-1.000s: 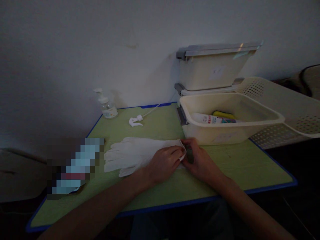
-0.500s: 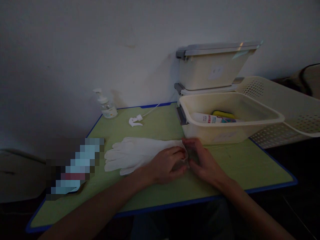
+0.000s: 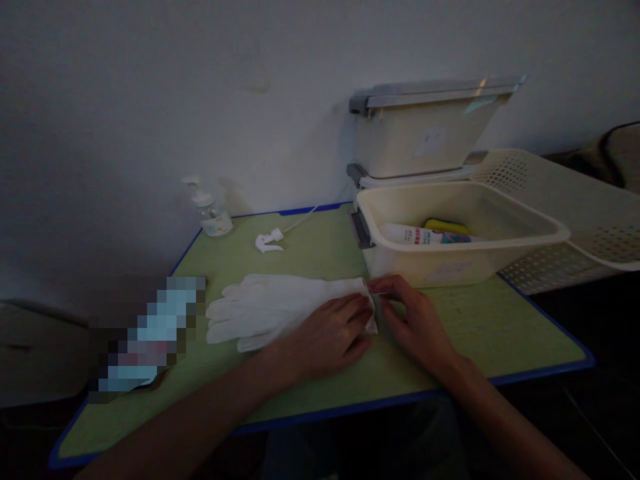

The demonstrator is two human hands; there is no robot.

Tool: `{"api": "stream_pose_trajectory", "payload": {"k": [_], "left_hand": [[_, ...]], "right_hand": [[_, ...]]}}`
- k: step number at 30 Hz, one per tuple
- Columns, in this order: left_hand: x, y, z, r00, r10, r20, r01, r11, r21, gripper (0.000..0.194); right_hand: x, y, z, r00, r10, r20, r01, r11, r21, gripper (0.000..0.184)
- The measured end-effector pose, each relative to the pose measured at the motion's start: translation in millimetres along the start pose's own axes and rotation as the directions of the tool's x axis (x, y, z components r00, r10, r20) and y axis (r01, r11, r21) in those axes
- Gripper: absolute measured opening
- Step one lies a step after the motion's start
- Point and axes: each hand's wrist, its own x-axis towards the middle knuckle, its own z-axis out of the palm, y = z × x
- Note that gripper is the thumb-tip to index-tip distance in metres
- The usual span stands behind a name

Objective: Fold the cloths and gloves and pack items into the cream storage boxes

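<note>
White gloves (image 3: pixel 280 303), seemingly a stacked pair, lie flat on the green tabletop (image 3: pixel 450 333), fingers to the left and cuffs to the right. My left hand (image 3: pixel 333 333) rests palm down over the cuff end, its fingers stretched across the fabric. Just right of the cuff is my right hand (image 3: pixel 413 320), forefinger reaching to the upper cuff corner and thumb held apart below. Whether that fingertip presses on the cloth is hard to see in the dim light.
An open cream bin (image 3: pixel 415 263) holds a white tube (image 3: pixel 405 233) and a yellow sponge (image 3: pixel 447 226). Behind stands a lidded box (image 3: pixel 400 143); a perforated basket (image 3: pixel 565 193) is at right. A spray trigger (image 3: pixel 270 240), a pump bottle (image 3: pixel 215 220) and a blurred-out device (image 3: pixel 155 327) lie leftward.
My right hand has drawn slightly right, away from the cuff, and its fingers have spread. My left hand lies flatter on the cuff. The gloves stay in place.
</note>
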Motion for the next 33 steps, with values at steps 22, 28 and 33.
{"api": "stream_pose_trajectory", "payload": {"k": [22, 28, 33], "left_hand": [[-6, -1, -8.1, 0.982, -0.072, 0.174, 0.122, 0.946, -0.301, 0.081], [-7, -4, -5.6, 0.987, -0.068, 0.146, 0.114, 0.936, -0.334, 0.079], [-7, -4, -4.1, 0.987, -0.065, 0.147, 0.109, 0.942, -0.318, 0.076]], "right_hand": [[-6, -3, -13, 0.922, -0.203, 0.33, 0.237, 0.969, -0.065, 0.01], [-5, -5, -11, 0.926, -0.196, 0.323, 0.24, 0.965, -0.103, 0.016], [-8, -5, -13, 0.917, -0.23, 0.325, 0.3, 0.936, -0.185, 0.02]]}}
